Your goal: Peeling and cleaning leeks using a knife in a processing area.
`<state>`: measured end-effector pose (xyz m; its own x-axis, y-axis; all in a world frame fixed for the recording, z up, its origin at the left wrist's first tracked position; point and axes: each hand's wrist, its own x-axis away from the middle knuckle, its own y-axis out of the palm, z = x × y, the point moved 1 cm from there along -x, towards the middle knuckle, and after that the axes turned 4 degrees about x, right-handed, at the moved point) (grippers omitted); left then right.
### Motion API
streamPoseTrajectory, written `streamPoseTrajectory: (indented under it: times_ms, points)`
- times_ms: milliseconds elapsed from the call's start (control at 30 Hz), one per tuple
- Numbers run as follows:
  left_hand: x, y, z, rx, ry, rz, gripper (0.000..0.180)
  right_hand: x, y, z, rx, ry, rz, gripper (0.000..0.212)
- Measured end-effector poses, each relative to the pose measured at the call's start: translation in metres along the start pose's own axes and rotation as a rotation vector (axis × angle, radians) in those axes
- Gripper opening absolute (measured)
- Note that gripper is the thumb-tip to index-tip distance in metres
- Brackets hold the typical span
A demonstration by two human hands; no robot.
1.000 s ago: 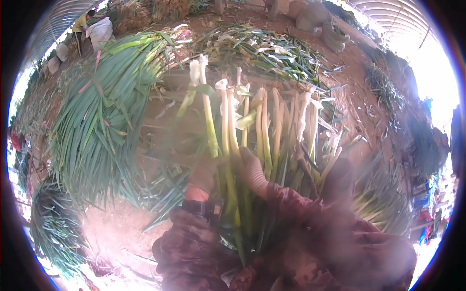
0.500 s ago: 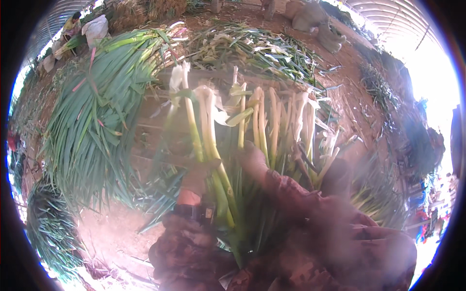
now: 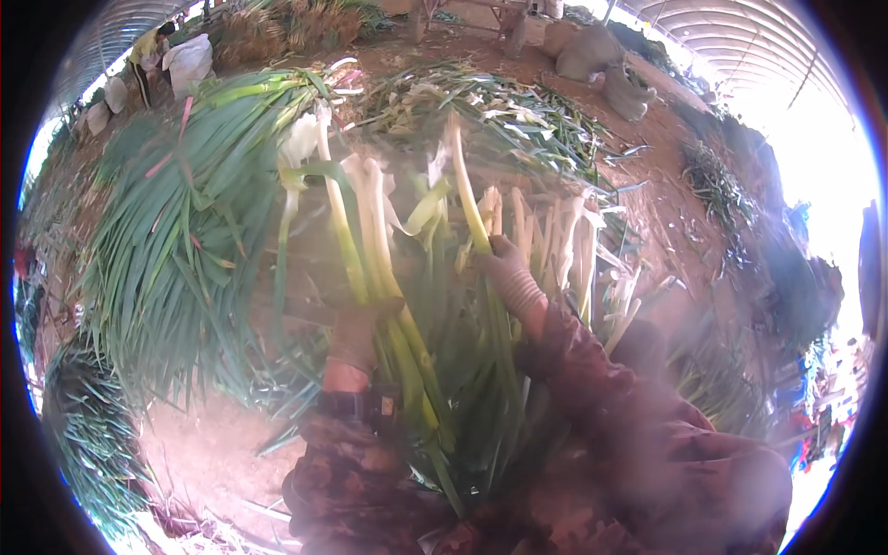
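Dirt floor; left grip holds stalks, right grip another.

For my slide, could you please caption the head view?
Left hand grips stalks, right hand a single stalk, green heap at left.

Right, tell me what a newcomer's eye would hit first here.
Probably the pale-ended green stalks in the left hand, near the centre, and the single stalk in the right hand. Next, perhaps, the big heap of long green leaves on the left, then the white glare at upper right.
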<state>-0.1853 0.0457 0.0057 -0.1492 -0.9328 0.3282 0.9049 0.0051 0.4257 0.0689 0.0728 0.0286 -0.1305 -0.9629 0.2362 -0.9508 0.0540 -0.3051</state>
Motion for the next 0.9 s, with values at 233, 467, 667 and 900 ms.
streamPoseTrajectory:
  times_ms: [233,467,667,900]
  points:
    - [-0.001,0.033,-0.025,-0.072,0.098,0.028,0.033,0.059,0.014,0.044,0.304,-0.097,-0.05,0.036]
    - [0.011,0.072,-0.032,-0.278,0.119,0.006,0.035,0.077,0.018,0.025,0.074,0.001,-0.111,0.05]
    - [0.011,0.116,-0.048,-0.827,0.464,-0.129,0.049,0.027,0.02,0.019,-0.338,0.0,-0.253,0.045]
    - [0.033,0.127,-0.04,-0.61,0.596,-0.314,0.077,0.017,-0.021,-0.013,-0.496,0.151,-0.249,0.029]
